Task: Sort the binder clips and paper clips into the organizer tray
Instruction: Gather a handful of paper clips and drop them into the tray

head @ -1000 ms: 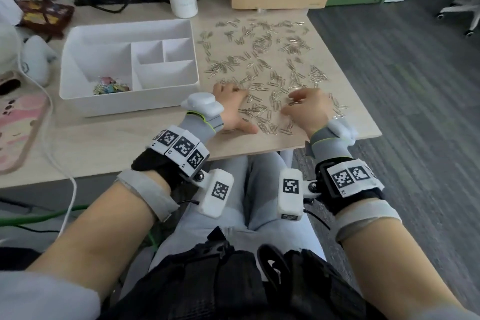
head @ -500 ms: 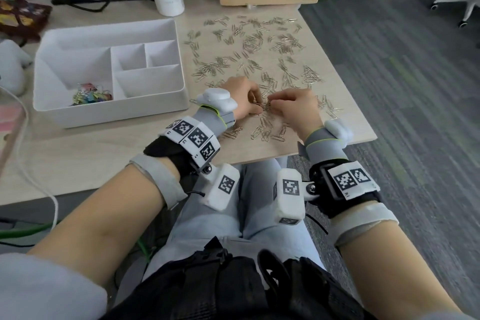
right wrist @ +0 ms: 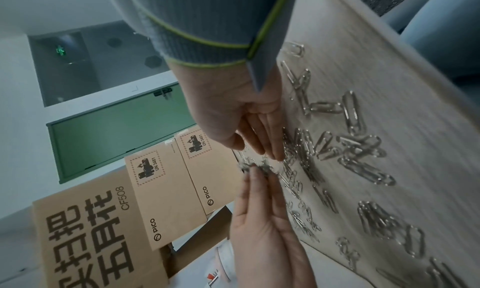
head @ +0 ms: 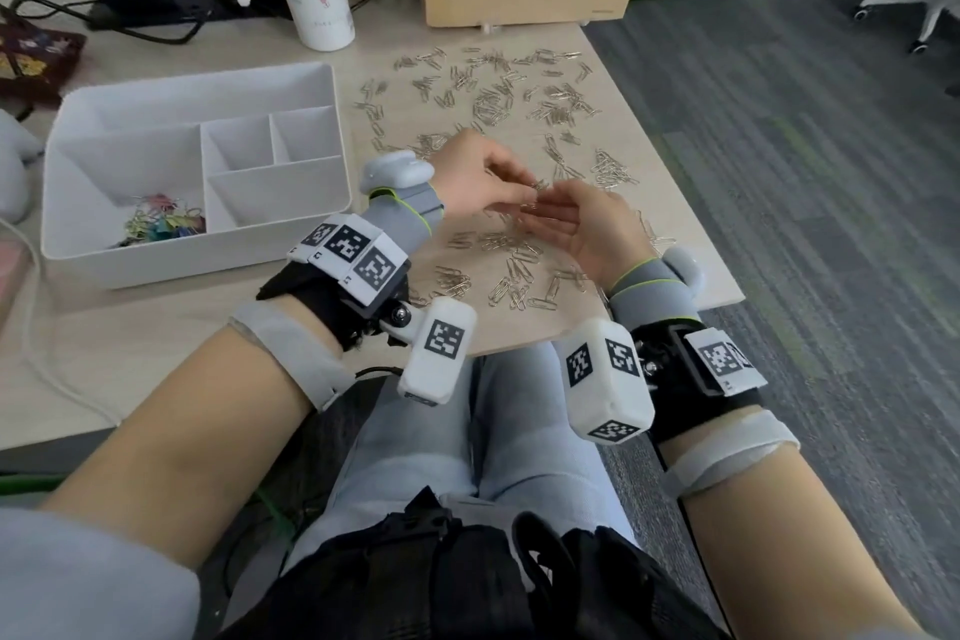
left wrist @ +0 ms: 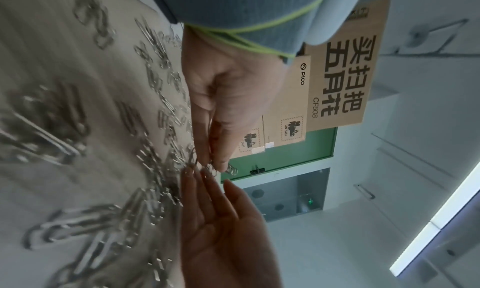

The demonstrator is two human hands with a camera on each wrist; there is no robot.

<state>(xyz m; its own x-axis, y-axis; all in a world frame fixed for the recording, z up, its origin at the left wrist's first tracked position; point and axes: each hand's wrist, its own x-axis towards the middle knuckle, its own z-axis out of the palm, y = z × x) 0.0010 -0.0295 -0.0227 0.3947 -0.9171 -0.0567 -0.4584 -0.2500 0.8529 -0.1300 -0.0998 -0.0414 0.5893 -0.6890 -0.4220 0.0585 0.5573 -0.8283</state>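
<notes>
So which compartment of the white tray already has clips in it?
Only the large left compartment of the organizer tray: coloured binder clips lie in its near corner. The other three compartments look bare.

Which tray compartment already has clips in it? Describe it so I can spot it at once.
Find the white tray left of the scattered paper clips on the desk. Its large left compartment runs front to back; the coloured binder clips lie heaped in its near corner. The three smaller compartments to its right look bare.
</notes>
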